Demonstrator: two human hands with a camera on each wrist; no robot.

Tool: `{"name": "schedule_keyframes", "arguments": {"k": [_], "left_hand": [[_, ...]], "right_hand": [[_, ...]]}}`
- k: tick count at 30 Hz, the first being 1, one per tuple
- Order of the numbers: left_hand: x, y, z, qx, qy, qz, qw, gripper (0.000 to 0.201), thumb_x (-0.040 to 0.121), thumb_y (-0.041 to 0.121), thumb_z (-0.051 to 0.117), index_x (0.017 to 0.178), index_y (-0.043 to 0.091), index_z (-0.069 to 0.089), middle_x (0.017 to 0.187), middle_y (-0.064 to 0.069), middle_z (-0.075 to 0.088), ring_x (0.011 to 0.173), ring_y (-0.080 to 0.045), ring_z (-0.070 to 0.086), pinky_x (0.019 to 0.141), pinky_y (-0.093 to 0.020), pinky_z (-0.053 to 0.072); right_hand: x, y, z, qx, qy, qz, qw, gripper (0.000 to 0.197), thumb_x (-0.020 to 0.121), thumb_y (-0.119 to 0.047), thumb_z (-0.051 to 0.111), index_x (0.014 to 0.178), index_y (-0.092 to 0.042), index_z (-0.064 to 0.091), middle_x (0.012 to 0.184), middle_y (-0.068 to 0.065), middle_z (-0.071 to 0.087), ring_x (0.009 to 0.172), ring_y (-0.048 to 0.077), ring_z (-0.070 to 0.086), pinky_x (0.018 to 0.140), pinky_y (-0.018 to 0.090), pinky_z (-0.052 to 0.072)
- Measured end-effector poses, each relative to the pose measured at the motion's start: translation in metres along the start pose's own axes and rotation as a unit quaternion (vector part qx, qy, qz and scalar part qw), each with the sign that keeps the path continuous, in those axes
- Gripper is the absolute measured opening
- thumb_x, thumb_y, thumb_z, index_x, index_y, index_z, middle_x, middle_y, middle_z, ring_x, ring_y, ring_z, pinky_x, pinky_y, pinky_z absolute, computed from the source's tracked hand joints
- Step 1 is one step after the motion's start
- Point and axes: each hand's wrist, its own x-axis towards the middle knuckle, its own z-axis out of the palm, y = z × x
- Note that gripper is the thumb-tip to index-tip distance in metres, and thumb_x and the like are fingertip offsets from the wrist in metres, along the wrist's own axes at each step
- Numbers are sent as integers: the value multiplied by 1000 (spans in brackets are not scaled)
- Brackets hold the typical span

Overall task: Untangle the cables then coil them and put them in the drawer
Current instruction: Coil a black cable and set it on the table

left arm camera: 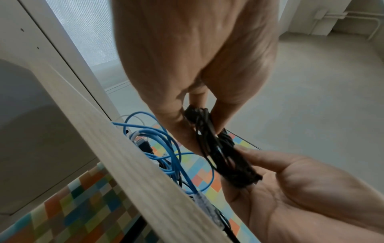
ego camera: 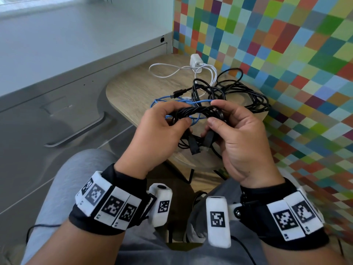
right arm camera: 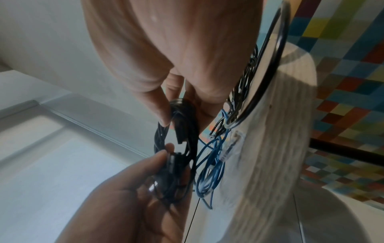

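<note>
A coiled black cable (ego camera: 198,113) (left arm camera: 220,152) (right arm camera: 180,131) hangs above the wooden table's near edge, held at both ends. My left hand (ego camera: 162,127) pinches its left end and my right hand (ego camera: 235,129) pinches its right end; two black plugs (ego camera: 194,148) dangle below. A blue cable (ego camera: 183,104) (left arm camera: 158,143) (right arm camera: 209,166) lies looped on the table just behind the coil. Behind it sits a tangle of loose black cable (ego camera: 238,92), and a white cable (ego camera: 172,70) runs to a white charger (ego camera: 196,60) at the back.
The small rounded wooden table (ego camera: 133,87) stands against a multicoloured checkered wall (ego camera: 286,44). To the left is a grey cabinet with a drawer front and a long metal handle (ego camera: 76,133). My knees in grey trousers (ego camera: 80,178) are below the table.
</note>
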Motion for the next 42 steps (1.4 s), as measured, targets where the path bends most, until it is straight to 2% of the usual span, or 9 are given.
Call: {"name": "schedule_keyframes", "arguments": {"k": [4,6,11,14,21,24,27,31,42], "left_hand": [[-2,1,1,-80,-28,-32,996,12,92,8,67,99,15,72,93,-8,74,89,-25,73,94,-53,58],[-2,0,0,-145,-60,-54,986,14,85,10,64,98,11,71,92,-12,73,91,-27,71,98,-49,57],[-3,2,2,-220,-87,-67,969,28,87,11,55,111,1,65,82,-11,63,83,-22,62,86,-34,53],[-3,3,2,-221,-72,-68,970,27,89,14,54,111,4,65,87,-9,64,79,-19,58,79,-29,52],[-1,3,-2,-117,-26,-45,992,19,101,5,59,110,19,67,96,4,73,84,-15,69,86,-40,59],[0,2,-4,-88,-17,-39,995,19,100,4,62,112,18,68,107,0,76,91,-16,73,83,-32,59],[1,1,-5,-86,-8,-45,995,20,99,6,64,115,17,69,111,-5,76,99,-25,75,89,-43,61],[0,3,-7,-94,-9,-46,994,22,97,9,68,118,17,69,108,-9,76,95,-29,75,88,-49,61],[0,1,-9,-142,-62,-37,987,23,100,-2,57,119,7,67,90,-5,72,73,-22,66,76,-33,60]], "right_hand": [[-1,-2,-2,23,-18,15,999,35,94,15,59,114,-12,70,95,4,75,83,20,70,83,37,60],[-1,-3,-3,42,-34,36,998,38,94,17,55,118,-10,68,99,8,75,88,21,72,87,39,60],[-2,-3,-2,48,-48,57,996,39,97,16,49,125,-6,64,115,22,74,102,32,73,97,45,59],[-3,-3,-1,28,-55,58,996,40,98,15,50,124,-11,66,116,21,74,103,31,72,93,41,60],[0,-1,-4,19,-35,43,998,42,96,15,55,119,-16,69,108,14,76,98,24,75,81,34,61],[0,0,-3,7,-36,41,999,41,96,15,57,120,-17,69,108,15,77,97,26,75,80,36,61],[-1,1,-2,-6,-38,36,999,42,95,14,58,118,-19,69,109,14,77,98,26,76,80,36,61],[-1,1,-2,-6,-40,33,999,41,95,13,58,118,-20,69,110,13,77,100,27,76,80,37,61],[-3,-3,2,21,-32,40,998,26,101,1,57,120,-11,69,108,14,76,91,23,75,74,34,60]]}}
